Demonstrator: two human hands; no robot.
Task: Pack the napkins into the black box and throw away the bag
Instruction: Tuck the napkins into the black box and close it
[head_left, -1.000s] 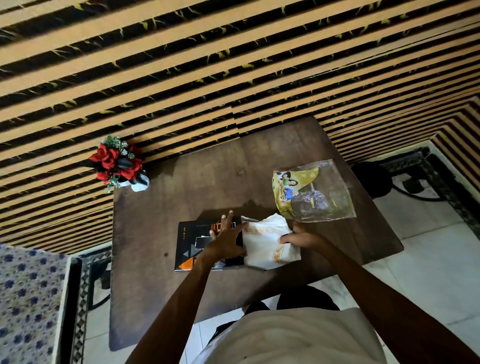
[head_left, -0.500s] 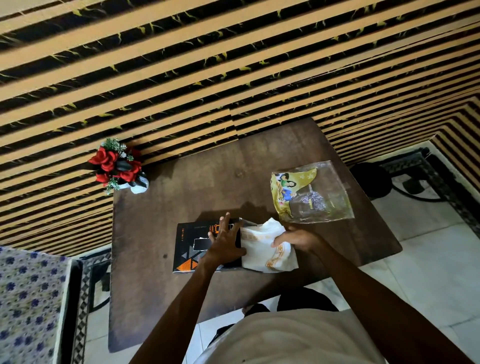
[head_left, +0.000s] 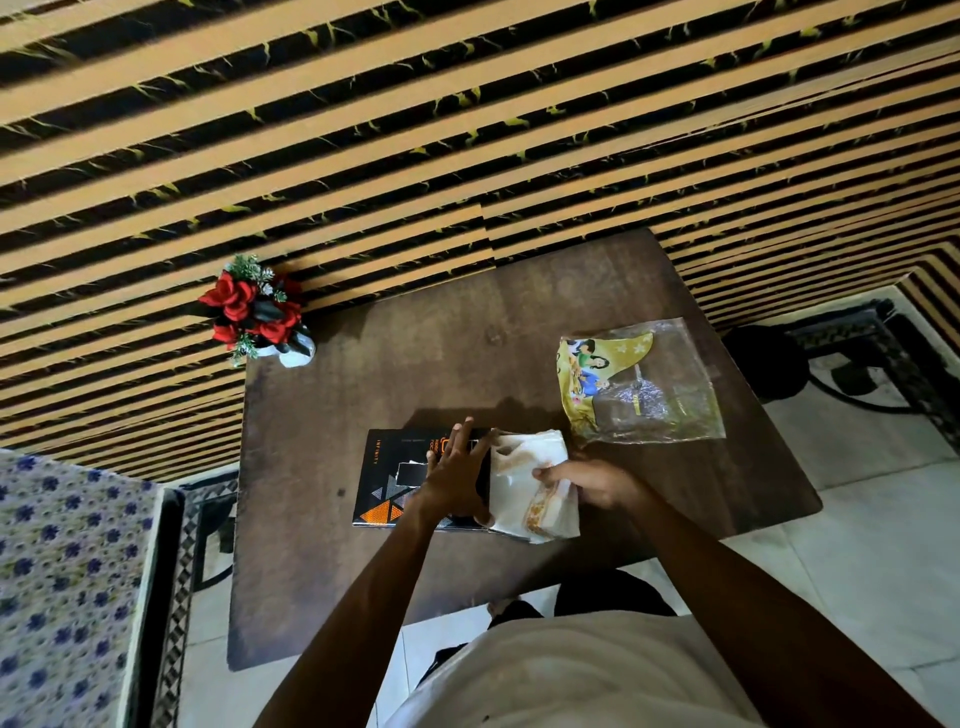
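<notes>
A flat black box (head_left: 387, 475) with orange triangles lies on the brown wooden table (head_left: 405, 374). My left hand (head_left: 457, 475) rests spread on the box's right part, fingers apart. A stack of white napkins (head_left: 524, 467) with a gold border sits against the box's right end. My right hand (head_left: 587, 483) grips the stack from the right side. A clear plastic bag (head_left: 660, 384) with a yellow printed corner lies flat to the upper right, apart from both hands.
A small white pot of red flowers (head_left: 254, 312) stands at the table's far left corner against the striped wall. A dark fan base (head_left: 763, 364) sits on the floor at the right. A floral blue cloth (head_left: 57, 582) lies at the left.
My right hand has pushed the napkin stack leftward, tighter against the box's right end. My left hand has stayed spread on the box. The bag has not moved.
</notes>
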